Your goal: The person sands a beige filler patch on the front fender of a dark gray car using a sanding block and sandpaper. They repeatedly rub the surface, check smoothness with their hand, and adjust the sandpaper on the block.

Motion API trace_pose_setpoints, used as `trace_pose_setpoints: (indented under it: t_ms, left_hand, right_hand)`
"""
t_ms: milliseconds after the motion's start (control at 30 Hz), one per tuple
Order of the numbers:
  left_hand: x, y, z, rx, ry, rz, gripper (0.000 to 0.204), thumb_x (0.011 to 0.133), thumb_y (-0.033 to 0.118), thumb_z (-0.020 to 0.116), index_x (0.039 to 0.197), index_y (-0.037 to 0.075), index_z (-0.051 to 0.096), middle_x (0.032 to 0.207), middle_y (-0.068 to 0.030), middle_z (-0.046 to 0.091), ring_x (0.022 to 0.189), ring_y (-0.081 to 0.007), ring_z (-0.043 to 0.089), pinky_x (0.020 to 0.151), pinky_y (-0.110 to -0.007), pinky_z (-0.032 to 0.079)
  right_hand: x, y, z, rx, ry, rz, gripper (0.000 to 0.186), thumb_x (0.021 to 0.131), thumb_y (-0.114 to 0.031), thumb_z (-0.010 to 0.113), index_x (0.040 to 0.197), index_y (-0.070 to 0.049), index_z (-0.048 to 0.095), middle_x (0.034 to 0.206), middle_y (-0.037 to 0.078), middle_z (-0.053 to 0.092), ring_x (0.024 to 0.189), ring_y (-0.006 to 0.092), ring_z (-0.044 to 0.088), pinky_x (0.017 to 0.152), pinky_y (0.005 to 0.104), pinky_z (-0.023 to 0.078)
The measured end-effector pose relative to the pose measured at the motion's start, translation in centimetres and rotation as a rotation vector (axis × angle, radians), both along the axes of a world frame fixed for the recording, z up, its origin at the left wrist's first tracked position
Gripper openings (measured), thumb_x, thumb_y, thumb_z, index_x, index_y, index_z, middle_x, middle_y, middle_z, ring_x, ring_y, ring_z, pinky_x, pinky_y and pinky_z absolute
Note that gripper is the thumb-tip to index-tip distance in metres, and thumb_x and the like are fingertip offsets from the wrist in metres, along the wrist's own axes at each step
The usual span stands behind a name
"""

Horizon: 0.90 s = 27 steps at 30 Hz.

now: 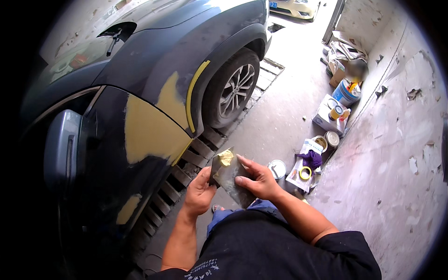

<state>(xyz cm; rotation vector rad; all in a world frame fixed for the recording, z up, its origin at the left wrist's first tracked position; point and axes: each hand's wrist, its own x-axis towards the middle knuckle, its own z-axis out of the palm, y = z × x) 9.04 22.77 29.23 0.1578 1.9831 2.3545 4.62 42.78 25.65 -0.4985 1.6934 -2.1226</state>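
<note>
In front of my body, my right hand [260, 181] grips a flat grey metal plate [235, 187], thumb across its face. My left hand [199, 195] is closed on a thin, dark putty spreader [215, 169] at the plate's left edge. A lump of pale yellow filler [226, 157] sits at the top of the two, where they meet. To the left stands a dark car [163, 44]. A broad yellow filler patch [151, 133] covers part of its front door, and another patch [171, 99] is on the fender. Yellow masking tape [196, 95] follows the wheel arch.
Right of my hands are an open can [277, 169], a purple cloth [311, 159] and a yellow tape roll [305, 173]. Further along the scuffed wall [392, 158] stand a white box [326, 114] and a blue bucket [344, 94]. Floor grating [179, 176] runs beside the car.
</note>
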Motion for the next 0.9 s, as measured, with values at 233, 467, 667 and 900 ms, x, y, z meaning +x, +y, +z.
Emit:
trace_pose_setpoints:
  t_ms: [233, 467, 667, 900]
  left_hand:
    - [0.7, -1.5, -0.5, -0.152, -0.142, -0.168, 0.062, 0.073, -0.015, 0.038, 0.133, 0.000, 0.049, 0.119, -0.0105, 0.059, 0.112, -0.0182, 0.055, 0.100, -0.028, 0.039]
    - [-0.2, -2.3, 0.4, -0.600, -0.110, -0.335, 0.060, 0.072, -0.011, 0.039, 0.129, -0.001, 0.052, 0.116, -0.0125, 0.062, 0.108, -0.0216, 0.059, 0.096, -0.030, 0.043]
    - [0.8, -2.2, -1.7, 0.281, -0.447, 0.063, 0.044, 0.086, -0.005, 0.047, 0.130, 0.000, 0.048, 0.117, -0.0090, 0.061, 0.107, -0.0162, 0.058, 0.097, -0.031, 0.044]
    - [1.0, -1.5, -2.8, 0.347, -0.442, -0.182, 0.045, 0.090, 0.000, 0.056, 0.134, 0.000, 0.045, 0.124, -0.0075, 0.059, 0.112, -0.0149, 0.056, 0.098, -0.030, 0.042]
  right_hand:
    - [-1.5, 1.4, 1.3, 0.129, 0.109, -0.025, 0.060, 0.088, -0.011, 0.066, 0.141, 0.001, 0.039, 0.117, 0.011, 0.062, 0.105, 0.0116, 0.055, 0.092, 0.0270, 0.043]
    - [-3.3, 2.2, 0.2, 0.011, 0.064, -0.045, 0.061, 0.087, -0.013, 0.067, 0.140, -0.002, 0.040, 0.111, 0.010, 0.063, 0.101, 0.0105, 0.055, 0.088, 0.0276, 0.045]
    - [-3.4, 2.7, 0.9, 0.275, 0.315, -0.107, 0.055, 0.090, -0.002, 0.061, 0.139, 0.002, 0.038, 0.123, 0.011, 0.057, 0.108, 0.0138, 0.056, 0.092, 0.0288, 0.045]
    - [-3.0, 3.4, 5.9, 0.229, 0.549, 0.020, 0.041, 0.082, 0.008, 0.063, 0.120, -0.005, 0.061, 0.108, 0.012, 0.065, 0.099, 0.0217, 0.063, 0.085, 0.0320, 0.050]
